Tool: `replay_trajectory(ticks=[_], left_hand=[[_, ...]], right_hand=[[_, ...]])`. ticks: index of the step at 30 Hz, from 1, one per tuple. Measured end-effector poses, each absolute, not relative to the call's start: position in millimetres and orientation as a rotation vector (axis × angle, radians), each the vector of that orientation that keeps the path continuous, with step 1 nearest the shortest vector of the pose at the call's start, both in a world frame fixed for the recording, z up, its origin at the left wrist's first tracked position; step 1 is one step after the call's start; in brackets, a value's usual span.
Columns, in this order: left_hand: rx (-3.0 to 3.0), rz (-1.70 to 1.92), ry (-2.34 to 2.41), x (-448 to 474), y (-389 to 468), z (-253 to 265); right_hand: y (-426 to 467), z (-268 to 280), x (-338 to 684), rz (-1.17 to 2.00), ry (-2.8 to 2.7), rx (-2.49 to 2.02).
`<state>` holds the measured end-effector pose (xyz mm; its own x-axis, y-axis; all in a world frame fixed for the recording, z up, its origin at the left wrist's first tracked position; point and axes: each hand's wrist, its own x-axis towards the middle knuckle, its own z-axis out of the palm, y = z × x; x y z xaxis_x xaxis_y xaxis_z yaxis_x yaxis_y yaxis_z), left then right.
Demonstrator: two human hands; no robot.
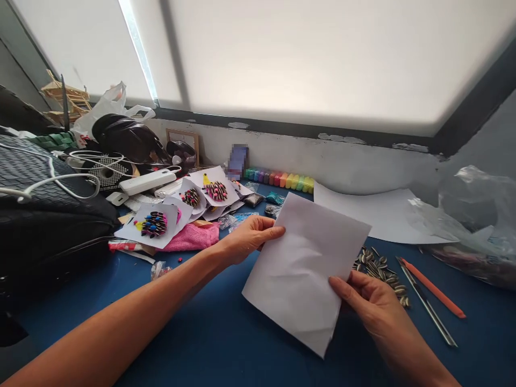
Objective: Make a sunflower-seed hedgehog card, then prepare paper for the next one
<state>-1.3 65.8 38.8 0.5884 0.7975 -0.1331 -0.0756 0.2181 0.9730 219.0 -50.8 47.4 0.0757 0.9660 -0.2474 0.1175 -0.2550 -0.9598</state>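
Over the blue tabletop [181, 333], the white paper sheet [296, 269] is held tilted between your two hands, with shallow creases across its middle. Your left hand [250, 236] pinches the upper left edge, thumb on the face and fingers behind; your right hand [373, 301] pinches the right edge lower down, thumb flat on the face, its other fingers partly hidden. To handle it well, keep both pinches light and close to the edges, since pushing the hands together would likely deepen those creases; a gentle, even outward tension should flatten the face. Mind your right knuckles: the striped sunflower seeds [377, 263] lie just beyond them, and the slim silver tool [428, 302] and orange stick [435, 289] rest to their right. Whether the sheet's lowest corner touches the table, you cannot tell.
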Motion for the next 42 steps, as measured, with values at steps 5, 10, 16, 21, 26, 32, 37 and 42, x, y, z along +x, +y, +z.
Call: replay_trajectory(ticks=[5,10,16,21,26,32,37,42], left_hand=[[1.178,0.615,0.741,0.6,61.5,36.7],[1.283,0.153,0.665,-1.4,53.0,40.1],[1.414,-0.075,0.599,6.4,41.5,39.3],[1.476,0.034,0.540,18.2,34.4,34.4],[1.530,0.039,0.561,23.7,30.0,31.5],[1.578,0.018,0.683,17.8,33.2,39.5],[1.586,0.075,0.733,9.0,45.8,36.1],[1.513,0.198,0.742,-2.8,64.9,31.5]], right_hand=[[-47.2,41.9,227.7,1.151,-1.053,-1.581],[-39.7,48.9,246.3,0.948,-1.021,-1.628],[-48.5,49.8,233.9,1.353,-1.278,-1.625],[-56.4,32.2,218.7,1.458,-1.320,-1.596],[-57.6,34.0,209.3,1.350,-1.380,-1.636],[-48.6,45.1,233.9,1.130,-1.355,-1.772],[-34.1,54.6,272.5,0.955,-1.268,-1.917],[-31.2,58.6,274.2,0.795,-1.235,-1.963]])
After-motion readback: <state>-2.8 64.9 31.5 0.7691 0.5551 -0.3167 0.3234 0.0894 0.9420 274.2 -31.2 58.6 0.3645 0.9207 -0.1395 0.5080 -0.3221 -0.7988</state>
